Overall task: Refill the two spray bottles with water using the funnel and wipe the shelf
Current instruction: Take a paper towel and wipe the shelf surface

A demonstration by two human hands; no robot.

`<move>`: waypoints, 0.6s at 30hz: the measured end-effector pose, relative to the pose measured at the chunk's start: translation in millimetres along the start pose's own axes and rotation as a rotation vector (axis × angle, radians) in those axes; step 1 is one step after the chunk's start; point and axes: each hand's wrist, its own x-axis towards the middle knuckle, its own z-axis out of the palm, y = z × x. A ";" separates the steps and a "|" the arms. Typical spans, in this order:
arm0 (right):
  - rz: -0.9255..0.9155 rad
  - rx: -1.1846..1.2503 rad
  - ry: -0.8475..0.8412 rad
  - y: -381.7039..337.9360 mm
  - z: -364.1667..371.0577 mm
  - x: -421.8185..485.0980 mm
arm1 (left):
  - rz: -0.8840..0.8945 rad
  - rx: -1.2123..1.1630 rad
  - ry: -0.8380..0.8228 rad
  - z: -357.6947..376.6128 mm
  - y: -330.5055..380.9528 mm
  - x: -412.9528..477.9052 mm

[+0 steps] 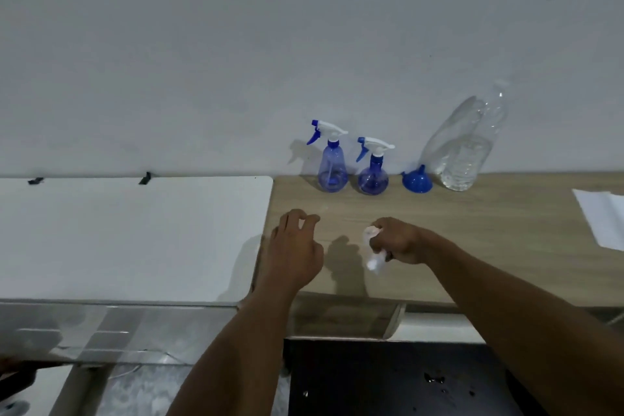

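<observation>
Two blue spray bottles with white trigger heads stand against the wall on the wooden shelf [472, 230]: the left one [332, 165] is taller, the right one [373, 172] rounder. A blue funnel [417, 181] rests mouth down beside them. To its right stands a clear water bottle [469, 152], partly filled. My right hand [398, 241] is closed around a crumpled white tissue [373, 250] just above the shelf. My left hand [293, 252] hovers over the shelf's left end, fingers loosely curled, holding nothing.
A white table top [135, 236] adjoins the shelf on the left. White paper sheets [601, 216] lie at the shelf's right end. A plain wall rises behind. Below the shelf's front edge is a dark floor area [388, 382].
</observation>
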 end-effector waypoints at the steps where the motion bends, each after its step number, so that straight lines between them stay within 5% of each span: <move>1: 0.026 0.010 0.029 0.8 -8.1 -3.4 | 0.015 -0.011 -0.003 0.7 4.9 5.3; 10: 0.096 0.039 0.253 17.4 -56.7 -67.6 | 0.144 -0.045 -0.194 22.9 62.3 18.0; 18: 0.159 0.027 0.287 92.3 -129.7 -183.5 | 0.272 -0.029 -0.351 40.2 190.4 19.1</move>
